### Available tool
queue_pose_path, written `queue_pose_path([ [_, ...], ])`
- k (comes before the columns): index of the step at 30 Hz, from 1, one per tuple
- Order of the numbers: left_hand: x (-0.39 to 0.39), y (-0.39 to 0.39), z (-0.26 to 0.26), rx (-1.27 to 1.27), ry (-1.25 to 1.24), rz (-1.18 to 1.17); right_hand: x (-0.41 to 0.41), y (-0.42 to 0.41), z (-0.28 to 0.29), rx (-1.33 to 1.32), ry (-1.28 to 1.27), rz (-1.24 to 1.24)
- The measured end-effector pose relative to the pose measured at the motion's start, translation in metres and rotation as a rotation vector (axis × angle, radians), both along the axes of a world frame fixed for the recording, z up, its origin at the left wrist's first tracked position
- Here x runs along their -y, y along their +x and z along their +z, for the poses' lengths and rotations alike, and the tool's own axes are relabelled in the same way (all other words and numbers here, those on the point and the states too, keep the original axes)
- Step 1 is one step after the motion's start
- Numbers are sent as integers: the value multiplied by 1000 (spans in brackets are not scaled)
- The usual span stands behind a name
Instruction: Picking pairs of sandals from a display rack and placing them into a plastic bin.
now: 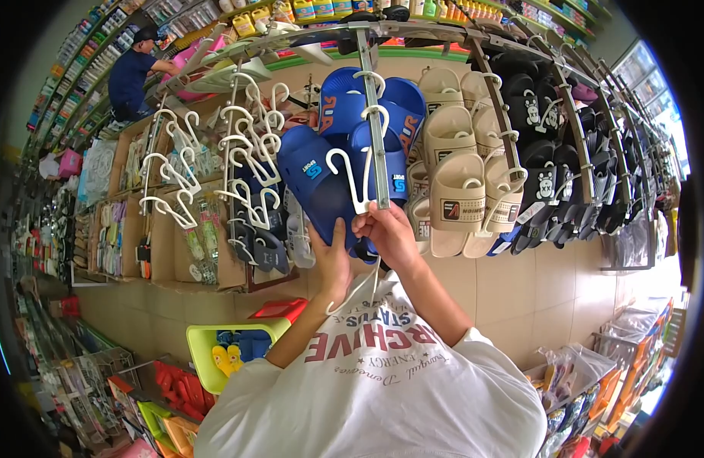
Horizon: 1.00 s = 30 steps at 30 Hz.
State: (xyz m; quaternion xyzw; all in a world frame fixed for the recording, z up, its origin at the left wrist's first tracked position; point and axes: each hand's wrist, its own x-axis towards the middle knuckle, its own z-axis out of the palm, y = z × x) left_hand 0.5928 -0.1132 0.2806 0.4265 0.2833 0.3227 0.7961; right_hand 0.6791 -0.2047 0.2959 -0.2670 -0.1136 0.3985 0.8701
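My left hand (pixel 333 257) grips the lower end of a blue slide sandal (pixel 317 177), part of a pair with a light-blue "SPORT" logo. With its fingertips, my right hand (pixel 389 232) pinches the base of a white plastic shoe hanger (pixel 359 200), close to the end of a metal display arm (pixel 378 143). The hanger's two hooks point up, one to the left of the arm and one partly behind it. A second white hanger (pixel 339 303) dangles around my left wrist. Further back on the same arm hang blue slides (pixel 341 103) with orange lettering.
Beige slides (pixel 456 194) and black slides (pixel 538 166) hang on the arms to the right. Empty white hangers (pixel 171 189) fill the arms at left, above cardboard boxes (pixel 174 275) of goods. A lime-green basket (pixel 200 360) holding footwear stands below left. Another person (pixel 128 80) is at the upper left.
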Motion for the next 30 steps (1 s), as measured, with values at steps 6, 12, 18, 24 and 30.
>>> queue_pose_path([
  [6, 0, 4, -5, -21, 107, 41, 2, 1, 3, 8, -42, -6],
  [12, -2, 1, -9, -92, 298, 91, 4, 0, 7, 4, -31, 6],
  [18, 1, -5, -1, -141, 280, 57, 7, -15, 3, 287, -336, -50],
  [24, 3, -7, 2, -205, 284, 46, 23, -45, -3, 771, -494, -17],
  [30, -1, -5, -1, -224, 331, 40, 21, -50, -12, 702, -585, -135],
])
